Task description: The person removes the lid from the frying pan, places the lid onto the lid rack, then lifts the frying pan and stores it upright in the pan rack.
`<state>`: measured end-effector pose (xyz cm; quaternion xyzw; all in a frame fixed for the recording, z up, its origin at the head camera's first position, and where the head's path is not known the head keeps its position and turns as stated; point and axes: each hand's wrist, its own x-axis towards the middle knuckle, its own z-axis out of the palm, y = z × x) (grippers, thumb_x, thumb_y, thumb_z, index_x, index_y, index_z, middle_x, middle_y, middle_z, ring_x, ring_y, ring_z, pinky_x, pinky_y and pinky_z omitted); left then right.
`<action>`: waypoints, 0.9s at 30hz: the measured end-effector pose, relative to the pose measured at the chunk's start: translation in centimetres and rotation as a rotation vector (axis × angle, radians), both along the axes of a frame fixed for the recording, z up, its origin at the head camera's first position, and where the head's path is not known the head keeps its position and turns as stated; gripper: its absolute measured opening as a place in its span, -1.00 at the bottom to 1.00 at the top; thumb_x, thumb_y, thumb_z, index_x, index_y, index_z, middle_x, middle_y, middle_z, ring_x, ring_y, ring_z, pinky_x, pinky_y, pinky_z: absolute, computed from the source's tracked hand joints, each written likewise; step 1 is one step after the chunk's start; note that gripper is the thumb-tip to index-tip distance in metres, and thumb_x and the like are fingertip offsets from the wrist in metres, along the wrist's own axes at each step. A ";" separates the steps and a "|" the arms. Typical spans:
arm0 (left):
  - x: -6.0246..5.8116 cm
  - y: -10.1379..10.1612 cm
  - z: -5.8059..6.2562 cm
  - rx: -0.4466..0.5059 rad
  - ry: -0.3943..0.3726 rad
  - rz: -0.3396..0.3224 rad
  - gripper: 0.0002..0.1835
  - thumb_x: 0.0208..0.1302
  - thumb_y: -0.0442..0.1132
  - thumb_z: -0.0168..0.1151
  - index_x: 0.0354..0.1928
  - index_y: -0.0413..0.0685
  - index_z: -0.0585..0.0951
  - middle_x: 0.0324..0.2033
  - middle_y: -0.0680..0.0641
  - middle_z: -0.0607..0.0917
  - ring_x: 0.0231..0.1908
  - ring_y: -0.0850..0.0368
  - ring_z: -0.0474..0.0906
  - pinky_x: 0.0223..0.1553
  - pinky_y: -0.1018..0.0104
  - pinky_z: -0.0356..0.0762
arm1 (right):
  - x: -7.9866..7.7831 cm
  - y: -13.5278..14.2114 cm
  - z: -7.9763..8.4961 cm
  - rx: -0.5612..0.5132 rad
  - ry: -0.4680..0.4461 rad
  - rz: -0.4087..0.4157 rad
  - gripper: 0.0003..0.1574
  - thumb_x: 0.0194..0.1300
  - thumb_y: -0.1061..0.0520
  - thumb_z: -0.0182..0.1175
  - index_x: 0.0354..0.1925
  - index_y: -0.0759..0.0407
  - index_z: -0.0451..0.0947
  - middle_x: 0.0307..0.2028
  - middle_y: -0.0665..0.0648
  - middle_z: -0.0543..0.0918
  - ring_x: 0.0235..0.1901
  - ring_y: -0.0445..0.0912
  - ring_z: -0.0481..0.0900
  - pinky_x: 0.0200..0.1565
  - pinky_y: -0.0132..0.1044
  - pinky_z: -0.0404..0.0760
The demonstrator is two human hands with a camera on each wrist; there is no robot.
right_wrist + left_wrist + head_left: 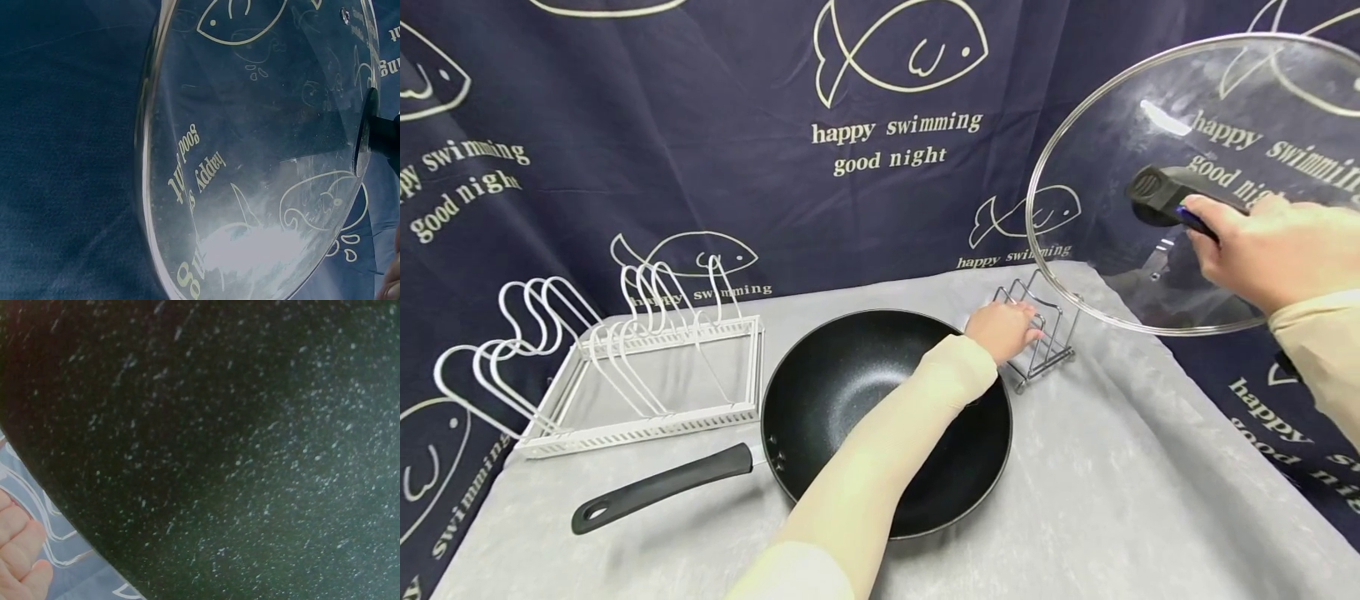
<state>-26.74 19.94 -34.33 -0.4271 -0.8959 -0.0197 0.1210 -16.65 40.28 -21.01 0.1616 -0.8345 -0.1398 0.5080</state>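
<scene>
My right hand [1273, 242] grips the black handle [1168, 192] of a large round glass lid [1097, 250], which is raised and tilted at the right. In the right wrist view the lid [250, 150] fills much of the picture, its metal rim [145, 162] at the left. My left hand [1003, 329] reaches across a black wok [842, 375] and holds a small grey wire rack [1048, 354] behind its right edge; the hand hides part of this rack. The left wrist view is mostly the wok's dark inner surface [219, 444], with curled fingers [22, 540] at its lower left.
A white dish rack [647, 429] with curved wire dividers stands at the left. The wok's long black handle [662, 487] points left towards the front. Grey cloth [1112, 500] covers the table, and a dark blue fish-print curtain [737, 167] hangs behind it.
</scene>
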 end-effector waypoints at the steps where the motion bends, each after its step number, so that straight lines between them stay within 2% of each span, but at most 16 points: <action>1: 0.0 -0.1 0.0 -0.004 0.000 0.008 -0.57 0.36 0.16 0.02 0.13 0.18 0.59 0.13 0.18 0.58 0.04 0.23 0.56 0.04 0.44 0.45 | -0.1 -0.1 0.0 -0.002 0.002 -0.004 -0.56 0.34 -0.07 -0.16 -0.12 0.18 0.50 -0.76 0.50 0.27 -0.80 0.43 0.21 -0.83 0.10 0.00; 7: 0.0 -0.1 -0.2 -0.022 -0.018 0.068 -0.50 0.34 0.21 0.00 0.23 0.23 0.52 0.17 0.23 0.53 0.12 0.30 0.50 0.10 0.48 0.39 | -0.6 -0.4 -0.3 -0.020 0.002 -0.023 -0.62 0.30 -0.04 -0.12 -0.13 0.14 0.50 -0.75 0.47 0.28 -0.82 0.40 0.19 -0.84 0.12 0.01; 13: 0.0 0.4 -0.2 -0.023 -0.038 0.058 -0.50 0.33 0.23 0.03 0.23 0.27 0.52 0.19 0.24 0.51 0.14 0.32 0.47 0.09 0.49 0.40 | -0.8 0.1 -0.5 -0.015 -0.037 0.007 -0.64 0.31 -0.02 -0.16 -0.16 0.20 0.42 -0.78 0.47 0.24 -0.78 0.42 0.21 -0.81 0.11 0.01; 20: 0.1 0.5 0.2 -0.035 -0.031 0.059 -0.52 0.33 0.23 0.04 0.20 0.26 0.55 0.15 0.25 0.55 0.05 0.25 0.55 0.00 0.46 0.47 | -0.8 -0.1 -0.8 -0.026 -0.044 -0.030 -0.73 0.18 0.02 -0.13 -0.32 0.17 0.39 -0.80 0.40 0.24 -0.85 0.33 0.18 -0.86 0.07 -0.02; 27: 0.4 0.5 0.5 -0.078 -0.065 0.082 -0.41 0.28 0.27 0.06 0.29 0.25 0.46 0.22 0.24 0.49 0.12 0.24 0.49 0.09 0.44 0.41 | -1.1 -0.9 -0.8 0.008 -0.026 -0.019 -0.88 0.14 0.14 -0.06 -0.40 0.20 0.32 -0.81 0.39 0.23 -0.89 0.33 0.16 -0.88 0.04 -0.02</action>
